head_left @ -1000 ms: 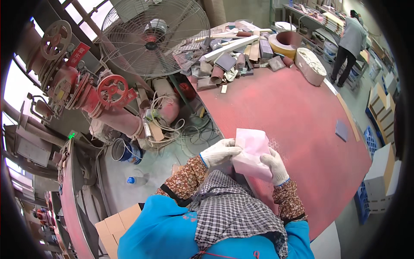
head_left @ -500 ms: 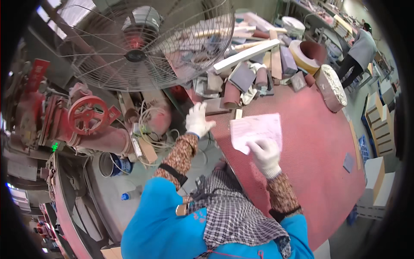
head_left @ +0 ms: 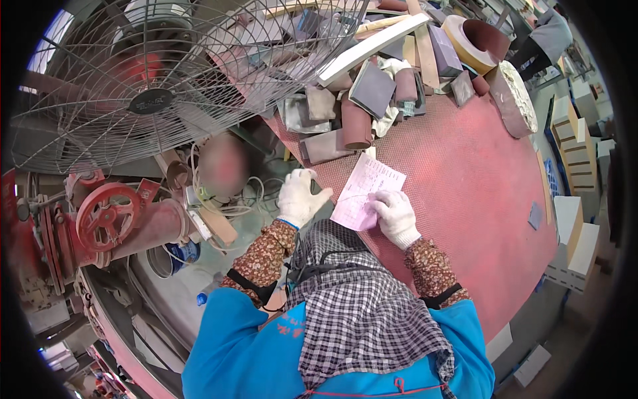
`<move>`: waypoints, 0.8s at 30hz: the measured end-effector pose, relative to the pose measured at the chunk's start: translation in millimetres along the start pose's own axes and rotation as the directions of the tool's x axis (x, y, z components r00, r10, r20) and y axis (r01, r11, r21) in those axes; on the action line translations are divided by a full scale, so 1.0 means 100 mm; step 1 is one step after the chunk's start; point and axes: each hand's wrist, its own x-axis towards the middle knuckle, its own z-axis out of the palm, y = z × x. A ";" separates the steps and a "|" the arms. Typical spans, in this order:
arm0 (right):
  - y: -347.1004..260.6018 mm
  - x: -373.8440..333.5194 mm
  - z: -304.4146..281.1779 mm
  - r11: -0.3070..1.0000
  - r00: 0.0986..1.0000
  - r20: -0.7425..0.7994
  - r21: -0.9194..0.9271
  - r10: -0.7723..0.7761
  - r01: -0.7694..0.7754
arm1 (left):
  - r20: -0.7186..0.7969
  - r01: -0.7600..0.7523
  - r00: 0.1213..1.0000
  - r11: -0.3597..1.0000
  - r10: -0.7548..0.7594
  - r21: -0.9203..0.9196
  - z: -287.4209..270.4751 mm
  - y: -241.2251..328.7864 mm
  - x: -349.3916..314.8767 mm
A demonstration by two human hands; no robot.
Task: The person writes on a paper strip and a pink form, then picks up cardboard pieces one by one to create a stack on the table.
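A pink sheet of paper [head_left: 365,186] with printing on it hangs tilted over the near left edge of the red table. My right hand [head_left: 397,218], in a white knit glove, pinches its lower right side between thumb and fingers. Just left of the sheet is my left hand [head_left: 302,198], gloved the same way. Its thumb stands apart from the fingers and nothing shows in its grasp; a small gap separates it from the paper.
The red mesh-patterned table [head_left: 465,179] spreads to the right. Abrasive rolls, blocks and scraps [head_left: 373,90] are heaped at its far side, beside a wrapped roll [head_left: 512,100]. A large wire-caged fan [head_left: 153,100] and a red valve wheel [head_left: 109,217] stand on the left.
My right hand has brought the paper leftward and nearer to my left hand, turning it to a slant. My left hand sits slightly lower in the view. The head view has shifted.
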 end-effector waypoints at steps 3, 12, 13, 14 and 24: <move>-0.04 -0.07 -0.09 0.996 0.994 -0.071 -0.028 0.078 -0.080 | 0.123 -0.057 0.991 0.998 0.056 0.005 0.08 0.01 -0.07; -0.06 -0.49 -0.15 0.684 0.696 0.035 0.155 0.717 -0.713 | 0.403 0.025 0.915 0.999 -0.004 -0.046 0.34 0.48 0.08; -0.08 -0.42 -0.18 0.562 0.590 0.123 0.202 0.798 -0.802 | 0.413 0.109 0.908 0.992 -0.076 -0.056 0.33 0.53 0.09; -0.10 -0.33 -0.21 0.427 0.476 0.216 0.237 0.853 -0.873 | 0.464 0.174 0.876 0.984 -0.135 -0.043 0.30 0.57 0.09; 0.30 -0.49 0.11 0.216 0.534 0.293 0.684 0.793 -0.697 | 0.657 0.349 0.747 0.900 -0.098 -0.262 0.61 0.57 -0.20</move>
